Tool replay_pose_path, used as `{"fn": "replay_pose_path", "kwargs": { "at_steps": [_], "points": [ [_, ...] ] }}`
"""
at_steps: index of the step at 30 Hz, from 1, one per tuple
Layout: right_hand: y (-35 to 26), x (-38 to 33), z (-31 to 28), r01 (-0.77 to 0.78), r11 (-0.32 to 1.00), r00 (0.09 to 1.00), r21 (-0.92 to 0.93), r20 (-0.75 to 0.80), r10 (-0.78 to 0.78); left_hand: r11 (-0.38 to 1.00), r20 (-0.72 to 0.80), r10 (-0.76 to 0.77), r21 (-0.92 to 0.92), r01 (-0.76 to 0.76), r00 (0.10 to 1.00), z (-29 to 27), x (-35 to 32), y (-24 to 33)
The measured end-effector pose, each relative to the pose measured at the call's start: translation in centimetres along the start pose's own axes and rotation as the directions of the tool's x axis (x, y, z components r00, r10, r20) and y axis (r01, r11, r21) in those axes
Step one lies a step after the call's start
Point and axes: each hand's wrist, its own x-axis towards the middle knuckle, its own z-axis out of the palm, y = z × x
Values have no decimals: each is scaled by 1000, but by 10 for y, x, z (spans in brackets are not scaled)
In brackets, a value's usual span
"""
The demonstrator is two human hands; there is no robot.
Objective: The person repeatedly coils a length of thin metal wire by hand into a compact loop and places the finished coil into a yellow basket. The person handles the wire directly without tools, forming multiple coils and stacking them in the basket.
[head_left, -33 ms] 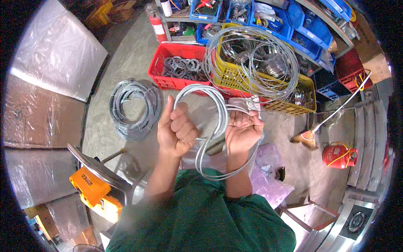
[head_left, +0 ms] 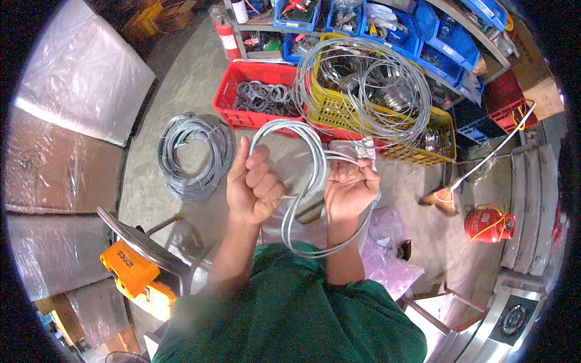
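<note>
Between my hands hangs a small coil of grey wire rope [head_left: 317,154], several loops thick, with a looser loop drooping below it. My left hand [head_left: 257,189] is closed round the coil's left side, thumb pointing up, and a short rope end pokes out by its fingers. Palm up, my right hand [head_left: 351,190] has its fingers curled over strands of the same rope on the right. What lies inside each fist is hidden. On the floor to the left rests a larger tied coil of grey wire rope [head_left: 195,158], apart from my hands.
Ahead stand a red crate [head_left: 225,97] of metal rings and a yellow crate [head_left: 330,112] with loose wire coils on top. Blue bins [head_left: 445,45] fill a shelf behind. A broom [head_left: 443,198] and a red gas cylinder [head_left: 489,224] are right; an orange case [head_left: 130,266] sits left.
The hands hold almost still. The rope's loops have shifted slightly, spreading a little at the lower right of the coil.
</note>
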Motion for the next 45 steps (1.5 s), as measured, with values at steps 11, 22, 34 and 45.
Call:
{"fn": "replay_pose_path", "kwargs": {
  "at_steps": [11,22,34,45],
  "points": [
    [44,-18,-14,-337,902,935,-271,16,354,949,-94,178,280,-145,980,-35,15,-24],
    [-7,29,-61,146,-324,888,-935,-20,459,437,-452,443,863,254,774,-37,3,-3],
    [-2,41,22,68,450,913,-890,237,331,913,-453,34,376,156,891,-95,-25,-8],
    [-94,162,30,-34,931,953,-363,268,139,807,-432,14,537,245,902,-54,-81,-9]
  ]
}}
